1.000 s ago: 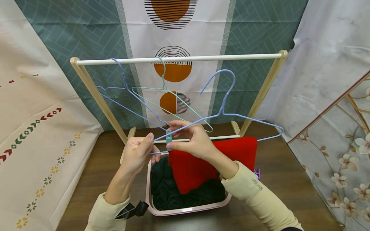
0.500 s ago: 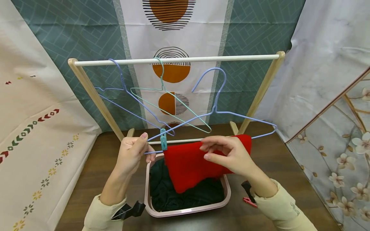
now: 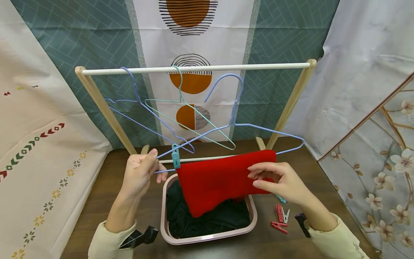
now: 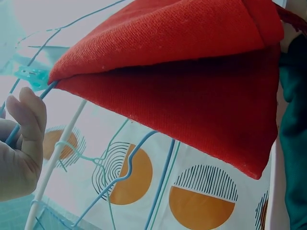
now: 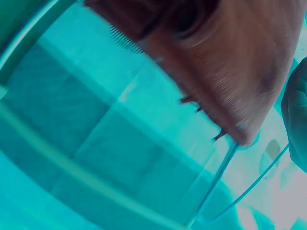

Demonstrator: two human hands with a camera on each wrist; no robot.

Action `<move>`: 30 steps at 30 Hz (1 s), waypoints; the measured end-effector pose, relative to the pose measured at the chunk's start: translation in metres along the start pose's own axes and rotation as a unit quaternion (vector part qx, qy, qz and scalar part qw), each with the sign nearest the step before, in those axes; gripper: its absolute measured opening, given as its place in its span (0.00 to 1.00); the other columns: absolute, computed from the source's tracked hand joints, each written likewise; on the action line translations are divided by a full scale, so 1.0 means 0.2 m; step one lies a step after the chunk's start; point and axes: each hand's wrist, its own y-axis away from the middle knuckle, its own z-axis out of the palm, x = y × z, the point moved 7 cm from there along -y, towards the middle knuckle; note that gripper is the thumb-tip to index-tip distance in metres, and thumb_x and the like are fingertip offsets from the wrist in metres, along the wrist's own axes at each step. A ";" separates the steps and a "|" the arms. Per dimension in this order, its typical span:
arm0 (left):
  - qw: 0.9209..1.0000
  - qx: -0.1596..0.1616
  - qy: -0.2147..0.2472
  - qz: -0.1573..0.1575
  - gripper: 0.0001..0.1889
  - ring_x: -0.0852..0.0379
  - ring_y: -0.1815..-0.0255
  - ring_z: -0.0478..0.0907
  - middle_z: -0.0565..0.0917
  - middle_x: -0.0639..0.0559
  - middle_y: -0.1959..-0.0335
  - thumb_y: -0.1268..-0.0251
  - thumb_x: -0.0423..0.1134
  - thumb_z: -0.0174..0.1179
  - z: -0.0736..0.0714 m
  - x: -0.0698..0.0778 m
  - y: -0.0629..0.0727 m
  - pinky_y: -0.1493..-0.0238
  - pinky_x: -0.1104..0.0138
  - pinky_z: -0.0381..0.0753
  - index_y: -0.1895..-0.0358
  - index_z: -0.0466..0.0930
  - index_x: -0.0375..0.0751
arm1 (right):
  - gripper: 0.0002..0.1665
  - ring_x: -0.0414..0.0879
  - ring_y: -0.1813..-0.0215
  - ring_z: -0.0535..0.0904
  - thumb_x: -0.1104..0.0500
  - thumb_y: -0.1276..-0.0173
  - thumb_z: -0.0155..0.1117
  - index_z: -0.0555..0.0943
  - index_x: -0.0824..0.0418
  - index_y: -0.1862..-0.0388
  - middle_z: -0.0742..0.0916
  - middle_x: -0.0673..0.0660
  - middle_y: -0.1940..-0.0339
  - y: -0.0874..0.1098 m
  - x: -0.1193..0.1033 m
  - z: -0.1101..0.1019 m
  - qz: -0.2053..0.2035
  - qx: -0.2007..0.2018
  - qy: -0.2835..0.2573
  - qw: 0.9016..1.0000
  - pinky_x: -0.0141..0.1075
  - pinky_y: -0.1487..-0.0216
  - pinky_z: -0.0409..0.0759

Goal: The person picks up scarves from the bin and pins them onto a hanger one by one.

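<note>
My left hand (image 3: 139,172) grips the left end of a blue clothes hanger (image 3: 258,126), held up in front of the rack. Over the hanger's lower bar hangs a folded red knitted scarf (image 3: 220,180); bits of fringe show in both wrist views. A teal clothespin (image 3: 175,156) is clipped at the scarf's left top corner, next to my left fingers. My right hand (image 3: 284,180), fingers loosely bent, is in front of the scarf's right part. Whether its fingertips touch the cloth I cannot tell. In the right wrist view only the edge of that hand shows.
A white-barred rack (image 3: 207,67) stands behind, carrying another blue hanger (image 3: 137,97) and a green hanger (image 3: 181,99). Below the scarf sits a pink basket (image 3: 210,239) with dark green cloth (image 3: 181,223). Several clothespins, including a red one (image 3: 279,226), lie on the floor at right.
My right hand has let go of the teal clothespin and moved right along the scarf. The hanger and scarf have shifted a little left with my left hand, which keeps its hold.
</note>
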 end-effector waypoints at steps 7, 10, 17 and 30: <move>1.000 0.013 0.003 0.010 0.28 0.54 0.91 0.72 0.69 0.43 0.95 0.30 0.29 0.39 -0.03 0.02 0.01 0.88 0.68 0.70 0.95 0.56 0.36 | 0.15 0.43 0.64 0.81 0.78 0.45 0.60 0.77 0.75 0.57 0.83 0.65 0.66 0.09 0.09 -0.10 0.056 0.010 0.018 0.998 0.31 0.64 0.80; 1.000 0.016 0.001 0.019 0.28 0.52 0.91 0.71 0.68 0.43 0.95 0.30 0.29 0.39 -0.05 0.03 0.01 0.88 0.67 0.70 0.95 0.56 0.36 | 0.15 0.43 0.65 0.81 0.79 0.45 0.59 0.77 0.75 0.57 0.84 0.64 0.67 0.14 0.14 -0.14 0.070 0.024 0.023 0.997 0.31 0.65 0.80; 0.999 0.010 0.017 0.041 0.28 0.52 0.91 0.72 0.61 0.46 0.96 0.29 0.28 0.38 -0.06 0.06 0.01 0.88 0.66 0.70 0.95 0.56 0.36 | 0.13 0.40 0.68 0.81 0.77 0.45 0.60 0.78 0.73 0.59 0.85 0.54 0.68 0.25 0.31 -0.23 0.122 0.090 0.065 0.986 0.30 0.68 0.79; 0.999 0.010 0.030 0.045 0.28 0.54 0.91 0.73 0.61 0.46 0.96 0.30 0.27 0.37 -0.07 0.07 0.01 0.88 0.68 0.70 0.96 0.56 0.36 | 0.12 0.34 0.72 0.76 0.58 0.41 0.65 0.82 0.66 0.63 0.85 0.55 0.72 0.55 0.72 -0.35 0.296 0.171 0.244 0.908 0.30 0.72 0.74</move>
